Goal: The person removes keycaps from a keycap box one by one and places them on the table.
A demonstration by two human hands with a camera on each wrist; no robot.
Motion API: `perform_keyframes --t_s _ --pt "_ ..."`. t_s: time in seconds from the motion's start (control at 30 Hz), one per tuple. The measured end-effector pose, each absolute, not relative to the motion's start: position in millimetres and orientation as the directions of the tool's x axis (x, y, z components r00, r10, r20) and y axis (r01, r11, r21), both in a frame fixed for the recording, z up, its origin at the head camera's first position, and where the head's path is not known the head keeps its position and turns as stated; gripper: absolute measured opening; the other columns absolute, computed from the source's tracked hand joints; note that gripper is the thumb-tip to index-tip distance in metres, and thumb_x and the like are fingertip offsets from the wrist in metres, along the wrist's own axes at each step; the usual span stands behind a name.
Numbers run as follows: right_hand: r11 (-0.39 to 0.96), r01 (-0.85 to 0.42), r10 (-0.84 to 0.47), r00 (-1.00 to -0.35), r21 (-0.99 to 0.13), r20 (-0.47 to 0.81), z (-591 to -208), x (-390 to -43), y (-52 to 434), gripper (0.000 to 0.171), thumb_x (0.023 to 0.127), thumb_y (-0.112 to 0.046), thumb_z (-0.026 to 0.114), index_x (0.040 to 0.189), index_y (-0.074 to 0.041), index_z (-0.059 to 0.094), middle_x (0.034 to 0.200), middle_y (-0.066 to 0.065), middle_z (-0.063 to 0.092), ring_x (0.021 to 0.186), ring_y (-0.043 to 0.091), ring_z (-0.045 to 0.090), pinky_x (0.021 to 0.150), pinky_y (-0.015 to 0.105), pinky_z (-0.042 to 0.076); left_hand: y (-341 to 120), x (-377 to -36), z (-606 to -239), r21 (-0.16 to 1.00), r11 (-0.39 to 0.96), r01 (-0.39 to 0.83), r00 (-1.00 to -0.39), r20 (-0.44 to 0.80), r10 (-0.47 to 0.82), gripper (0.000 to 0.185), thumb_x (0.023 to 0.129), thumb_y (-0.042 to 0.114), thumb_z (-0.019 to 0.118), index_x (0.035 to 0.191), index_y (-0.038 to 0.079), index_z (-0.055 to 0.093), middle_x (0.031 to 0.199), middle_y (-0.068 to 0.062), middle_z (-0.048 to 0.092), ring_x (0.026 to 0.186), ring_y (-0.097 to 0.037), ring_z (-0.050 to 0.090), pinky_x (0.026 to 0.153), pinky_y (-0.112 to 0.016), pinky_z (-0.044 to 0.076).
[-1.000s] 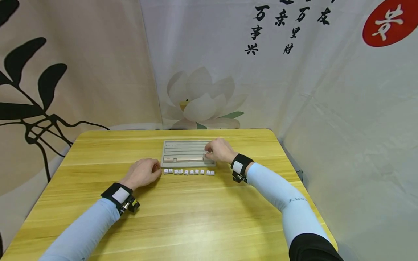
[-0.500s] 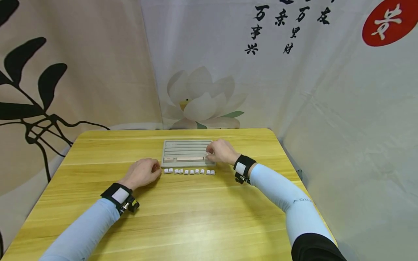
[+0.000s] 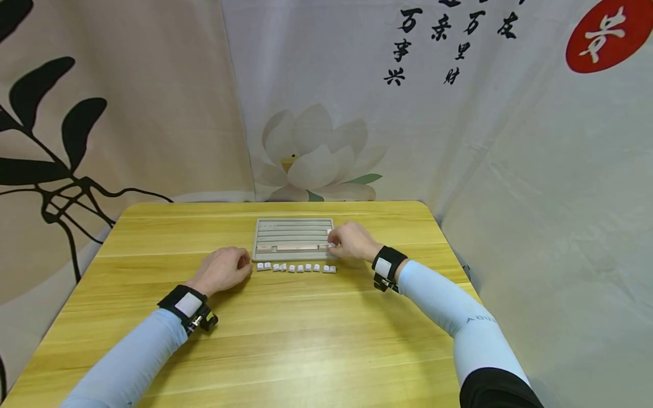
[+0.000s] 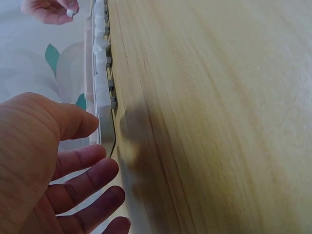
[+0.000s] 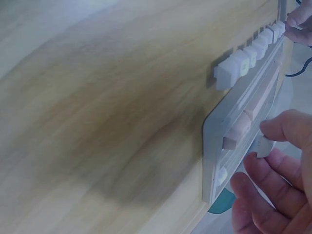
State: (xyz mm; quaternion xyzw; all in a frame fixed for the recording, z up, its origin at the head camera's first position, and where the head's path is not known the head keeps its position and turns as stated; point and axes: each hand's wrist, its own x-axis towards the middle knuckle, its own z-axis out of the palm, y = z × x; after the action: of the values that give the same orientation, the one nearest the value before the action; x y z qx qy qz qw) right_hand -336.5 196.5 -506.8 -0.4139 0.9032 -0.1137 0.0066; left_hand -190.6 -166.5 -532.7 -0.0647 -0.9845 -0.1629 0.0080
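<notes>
A grey slotted tray (image 3: 293, 233) lies at the middle of the yellow table (image 3: 285, 334), with pinkish long keys (image 3: 296, 247) in its nearest row. Just in front of it stands a row of several white keycaps (image 3: 296, 268). My right hand (image 3: 334, 245) is at the tray's right end and pinches a small white keycap (image 5: 262, 147) between thumb and fingers, close to the tray rim (image 5: 210, 146). My left hand (image 3: 242, 263) rests on the table left of the keycap row, its fingers (image 4: 92, 168) relaxed and holding nothing.
Printed cloth walls close in the table at the back and right, near the table's right edge (image 3: 459, 266). Both forearms lie over the near half of the wooden top. The keycap row (image 5: 243, 58) runs parallel to the tray.
My right hand has slid a little to the right and nearer along the tray's front row. The left hand has not moved.
</notes>
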Motion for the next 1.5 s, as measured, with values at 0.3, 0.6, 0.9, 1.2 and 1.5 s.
perform_keyframes --t_s 0.3,0.6,0.9,1.2,1.5 --pt "0.630 -0.750 -0.754 -0.653 -0.200 0.075 -514 -336 208 0.013 0.096 -0.027 0.083 0.103 -0.017 0.086 0.096 -0.002 0.083 0.082 0.010 0.069 0.075 0.031 0.059 -167 -190 -533 0.324 0.937 0.134 -0.991 0.038 0.129 0.025 0.102 0.030 0.073 0.112 0.007 0.079 0.094 -0.003 0.078 0.082 -0.016 0.068 0.074 -0.039 0.056" --pt "0.641 -0.739 -0.748 -0.662 -0.208 0.048 -517 -333 218 0.012 0.096 -0.026 0.083 0.103 -0.017 0.086 0.093 -0.002 0.082 0.083 0.011 0.070 0.078 0.033 0.060 -167 -189 -534 0.327 0.934 0.141 -0.990 0.049 0.133 0.025 0.102 0.029 0.073 0.112 0.007 0.079 0.093 -0.003 0.078 0.081 -0.016 0.068 0.074 -0.040 0.057" --pt "0.631 -0.739 -0.764 -0.645 -0.237 -0.022 -525 -331 227 0.008 0.093 -0.025 0.086 0.099 -0.020 0.085 0.085 -0.008 0.077 0.077 0.004 0.063 0.073 0.026 0.053 -167 -190 -535 0.329 0.933 0.148 -0.989 0.065 0.134 0.024 0.101 0.028 0.073 0.110 0.007 0.080 0.092 -0.003 0.077 0.081 -0.016 0.068 0.075 -0.041 0.057" --pt "0.596 -0.751 -0.793 -0.606 -0.285 -0.060 -530 -328 226 0.015 0.090 -0.022 0.090 0.104 -0.018 0.087 0.088 -0.008 0.080 0.080 0.003 0.066 0.076 0.025 0.056 -166 -190 -533 0.328 0.934 0.140 -0.990 0.051 0.130 0.024 0.101 0.028 0.073 0.110 0.007 0.080 0.090 -0.002 0.076 0.079 -0.016 0.065 0.072 -0.038 0.054" --pt "0.578 -0.762 -0.808 -0.585 -0.291 -0.073 -533 -329 224 0.014 0.091 -0.024 0.090 0.104 -0.019 0.088 0.091 -0.008 0.081 0.081 0.003 0.067 0.078 0.027 0.058 -164 -189 -532 0.329 0.934 0.142 -0.990 0.052 0.132 0.023 0.101 0.028 0.073 0.111 0.008 0.080 0.091 -0.002 0.076 0.079 -0.015 0.065 0.073 -0.037 0.054"
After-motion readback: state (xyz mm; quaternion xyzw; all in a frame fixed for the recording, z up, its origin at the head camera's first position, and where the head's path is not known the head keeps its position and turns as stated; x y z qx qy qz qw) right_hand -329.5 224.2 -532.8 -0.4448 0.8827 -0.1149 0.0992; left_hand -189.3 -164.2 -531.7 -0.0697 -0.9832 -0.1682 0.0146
